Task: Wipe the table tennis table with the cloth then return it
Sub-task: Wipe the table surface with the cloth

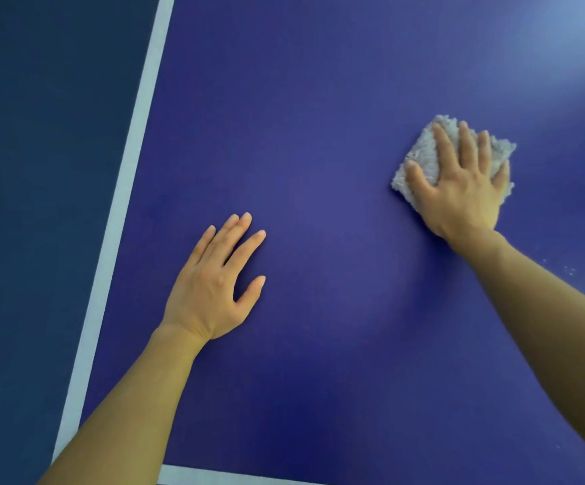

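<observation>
The blue table tennis table (pixel 319 117) fills most of the view. A folded, fluffy grey cloth (pixel 420 155) lies flat on it at the right. My right hand (pixel 462 183) presses down on the cloth with fingers spread, covering most of it. My left hand (pixel 214 285) rests palm-down on the bare table surface, lower and to the left, fingers apart and holding nothing.
A white border line (pixel 126 190) runs along the table's left edge, and another white line (pixel 221 476) marks the near edge. Dark blue floor (pixel 39 169) lies beyond the left edge. A few pale specks (pixel 569 271) dot the table at the right.
</observation>
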